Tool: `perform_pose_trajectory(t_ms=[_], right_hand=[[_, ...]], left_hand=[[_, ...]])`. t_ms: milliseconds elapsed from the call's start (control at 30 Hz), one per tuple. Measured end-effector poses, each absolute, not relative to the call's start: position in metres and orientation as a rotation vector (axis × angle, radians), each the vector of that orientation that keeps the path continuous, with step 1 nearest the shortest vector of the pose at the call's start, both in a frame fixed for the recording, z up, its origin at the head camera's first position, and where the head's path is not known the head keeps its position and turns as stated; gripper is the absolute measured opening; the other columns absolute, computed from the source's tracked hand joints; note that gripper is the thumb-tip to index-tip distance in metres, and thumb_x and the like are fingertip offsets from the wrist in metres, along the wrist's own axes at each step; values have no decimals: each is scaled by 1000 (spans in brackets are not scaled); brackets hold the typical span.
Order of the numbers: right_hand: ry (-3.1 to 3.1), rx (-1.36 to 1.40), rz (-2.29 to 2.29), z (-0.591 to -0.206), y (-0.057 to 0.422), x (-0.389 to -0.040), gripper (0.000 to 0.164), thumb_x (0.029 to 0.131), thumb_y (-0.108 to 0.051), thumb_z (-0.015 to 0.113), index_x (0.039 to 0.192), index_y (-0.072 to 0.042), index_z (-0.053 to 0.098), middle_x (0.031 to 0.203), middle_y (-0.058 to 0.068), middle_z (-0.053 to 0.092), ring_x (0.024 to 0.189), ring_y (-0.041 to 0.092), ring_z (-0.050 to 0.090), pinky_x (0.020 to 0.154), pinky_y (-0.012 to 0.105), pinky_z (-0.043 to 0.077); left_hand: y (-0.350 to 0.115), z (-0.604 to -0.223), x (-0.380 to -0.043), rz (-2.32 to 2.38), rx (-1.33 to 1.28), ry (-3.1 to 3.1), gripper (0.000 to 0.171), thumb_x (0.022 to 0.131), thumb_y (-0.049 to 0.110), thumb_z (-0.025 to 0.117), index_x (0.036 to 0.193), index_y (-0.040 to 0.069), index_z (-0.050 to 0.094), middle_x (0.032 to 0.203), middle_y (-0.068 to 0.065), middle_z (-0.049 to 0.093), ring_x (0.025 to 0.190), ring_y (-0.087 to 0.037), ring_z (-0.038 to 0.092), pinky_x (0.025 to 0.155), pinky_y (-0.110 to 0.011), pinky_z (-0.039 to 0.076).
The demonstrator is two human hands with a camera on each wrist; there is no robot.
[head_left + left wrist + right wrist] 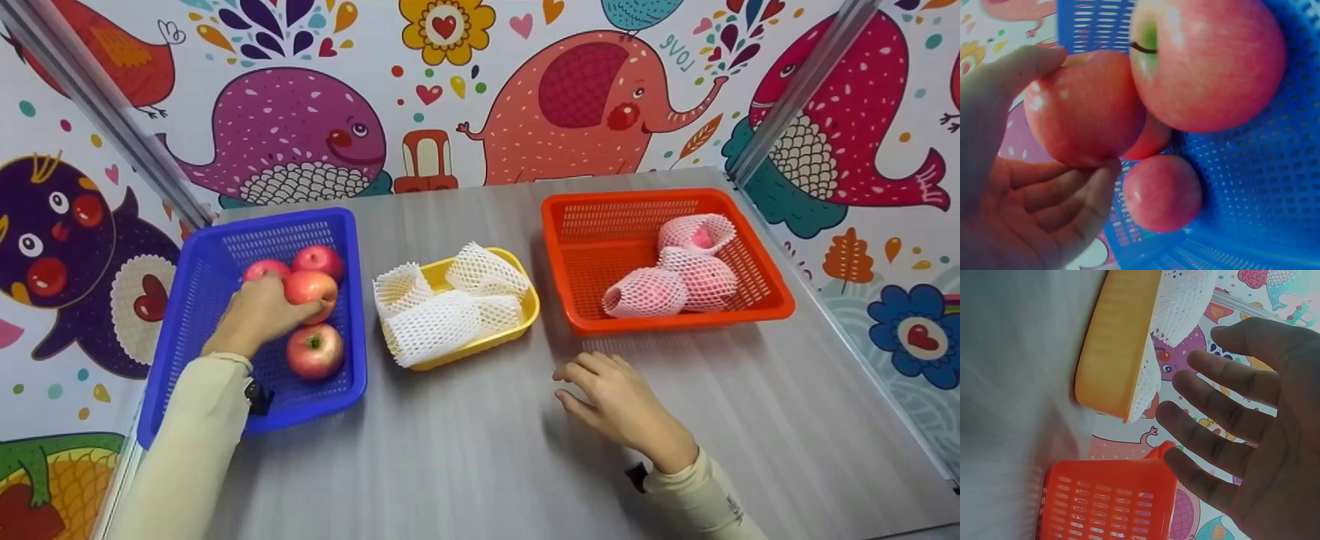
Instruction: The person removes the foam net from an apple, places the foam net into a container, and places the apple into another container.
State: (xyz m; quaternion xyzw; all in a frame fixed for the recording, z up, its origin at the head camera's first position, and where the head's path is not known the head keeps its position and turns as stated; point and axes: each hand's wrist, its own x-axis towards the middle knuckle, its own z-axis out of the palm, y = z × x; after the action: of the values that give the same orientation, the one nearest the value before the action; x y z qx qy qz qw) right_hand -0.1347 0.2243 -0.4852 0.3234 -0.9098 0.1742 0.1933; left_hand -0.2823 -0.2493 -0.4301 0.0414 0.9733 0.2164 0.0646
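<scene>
My left hand (259, 311) grips a red apple (319, 286) inside the blue basket (352, 300). In the left wrist view, the thumb lies on top of this apple (1086, 112) and the fingertips touch it from the other side. Other apples lie around it, one nearer apple (315, 351) with its stem end up. My right hand (619, 401) hovers over the table with fingers apart, holding nothing. It is nearest to the red basket (574, 324) and right of the yellow basket (534, 304), which holds several white foam net sleeves (435, 326).
Three pink, round things in foam nets (646, 292) lie in the red basket's right part. The grey table (457, 465) carries all the baskets. Walls with cartoon animals (300, 127) stand behind and at both sides, with metal posts (112, 112) at the corners.
</scene>
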Motion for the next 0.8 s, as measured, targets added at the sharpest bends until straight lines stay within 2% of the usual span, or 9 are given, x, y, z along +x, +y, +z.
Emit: perform_pose_trajectory(t_ms=[167, 500, 667, 800], right_hand=[[-2574, 899, 502, -488, 225, -135, 18, 82, -20, 81, 96, -15, 71, 88, -3, 62, 80, 18, 59, 65, 36, 48], [-2552, 910, 529, -490, 229, -134, 18, 83, -19, 81, 96, -13, 70, 89, -2, 63, 81, 19, 61, 67, 38, 50], [-2565, 914, 526, -489, 228, -135, 17, 83, -19, 79, 97, -14, 71, 89, -2, 62, 80, 19, 60, 69, 39, 50], [-2568, 917, 522, -489, 225, -134, 18, 82, -19, 80, 97, -15, 70, 89, -4, 61, 81, 18, 60, 68, 38, 50]], left_hand=[[-241, -430, -294, 544, 146, 2875, 74, 79, 56, 75, 111, -7, 51, 90, -20, 60, 80, -38, 59, 71, -52, 49], [-238, -440, -301, 456, 281, 2791, 55, 80, 40, 73, 102, -8, 60, 92, -20, 64, 85, -38, 62, 79, -56, 50], [-236, -432, -294, 487, 301, 2785, 50, 84, 36, 68, 104, -9, 61, 93, -20, 65, 86, -38, 62, 80, -57, 49], [-231, -422, -276, 544, 311, 2838, 54, 87, 35, 70, 111, -12, 58, 97, -24, 64, 91, -43, 63, 82, -59, 48]])
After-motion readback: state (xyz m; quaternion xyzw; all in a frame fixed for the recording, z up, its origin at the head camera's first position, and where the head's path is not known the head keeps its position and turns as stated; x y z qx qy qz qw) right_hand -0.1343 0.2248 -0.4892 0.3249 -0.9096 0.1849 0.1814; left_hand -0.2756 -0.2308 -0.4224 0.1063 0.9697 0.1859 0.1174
